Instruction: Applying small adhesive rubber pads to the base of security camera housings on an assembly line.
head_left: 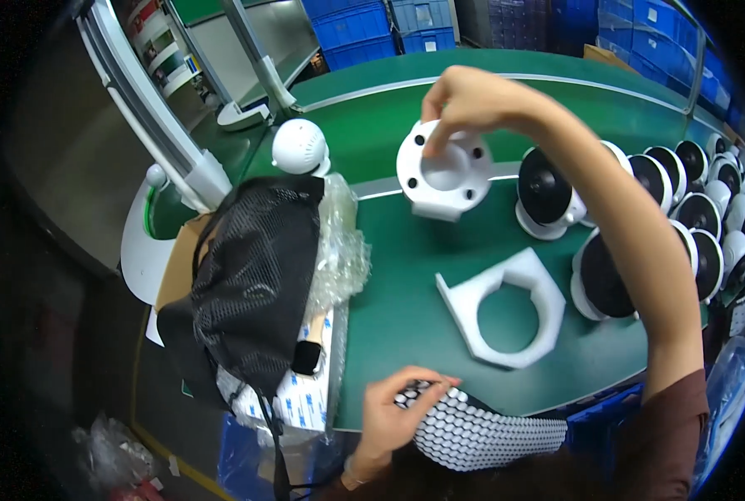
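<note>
White round part [448, 175] in right hand [470, 102], dotted sheet [473, 432] in left hand [393, 416]

head view | left-side fisheye | faces down, ahead | near hands [391, 413], green table [402, 292]

Factory workshop, green workbench [389, 313], stacked blue crates [356, 42], clustered black-and-white devices [698, 215]

We distinguish pale labels [423, 13] on the stacked blue crates [352, 27] at the rear, and blue print on a white sheet [291, 411] partly beneath the black mesh bag [255, 275]; at this scale, we can read none of the lettering.
</note>
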Demonstrator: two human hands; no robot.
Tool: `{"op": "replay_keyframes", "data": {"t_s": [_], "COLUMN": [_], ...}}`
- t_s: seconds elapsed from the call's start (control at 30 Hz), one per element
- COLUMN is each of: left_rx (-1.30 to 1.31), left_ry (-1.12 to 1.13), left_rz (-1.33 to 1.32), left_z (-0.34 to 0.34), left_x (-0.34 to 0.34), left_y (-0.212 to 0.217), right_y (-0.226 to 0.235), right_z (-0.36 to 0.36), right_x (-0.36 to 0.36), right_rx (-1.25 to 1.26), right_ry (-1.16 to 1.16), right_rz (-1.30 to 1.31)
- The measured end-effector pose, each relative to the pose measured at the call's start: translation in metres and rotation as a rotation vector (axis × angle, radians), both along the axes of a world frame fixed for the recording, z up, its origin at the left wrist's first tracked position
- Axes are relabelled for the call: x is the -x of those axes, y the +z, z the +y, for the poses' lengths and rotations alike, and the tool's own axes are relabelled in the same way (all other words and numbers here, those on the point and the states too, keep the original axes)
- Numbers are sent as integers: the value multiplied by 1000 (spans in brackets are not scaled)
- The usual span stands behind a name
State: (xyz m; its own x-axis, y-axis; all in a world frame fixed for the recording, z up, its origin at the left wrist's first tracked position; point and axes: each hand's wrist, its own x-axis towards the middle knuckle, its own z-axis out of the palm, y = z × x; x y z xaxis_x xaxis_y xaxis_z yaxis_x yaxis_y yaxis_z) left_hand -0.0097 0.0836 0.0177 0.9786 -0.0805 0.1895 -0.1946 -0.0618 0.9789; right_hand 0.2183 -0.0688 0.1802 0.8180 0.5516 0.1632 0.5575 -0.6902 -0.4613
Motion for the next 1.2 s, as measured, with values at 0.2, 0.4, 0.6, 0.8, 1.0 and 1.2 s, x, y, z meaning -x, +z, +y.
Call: {"op": "replay_keyframes", "data": {"t_s": [0.2,0.4,0.6,0.8,1.0,1.2], "left_rx": [13,89,8,-13,22,142], "left_ry": [-55,-16,-108,-10,-77,-46], "left_rz": [82,161,62,35,-3,115], "left_z": [-4,-3,-4,-7,-2,-3], "left_x": [-2,5,-3,0,1,-2], "left_y": [7,2,15,9,-12,-1], "right_y": [-116,-161,-177,-81,2,-12], "right_z": [60,13,-15,50,69,65], "right_x": [-101,-147,-158,-91,102,137], "right_rx": [137,261,408,702,-130,-254], "right_ry": [-69,-196,-245,-191,819,909], "right_rz": [-706,-591,-252,-201,-383,-423]}}
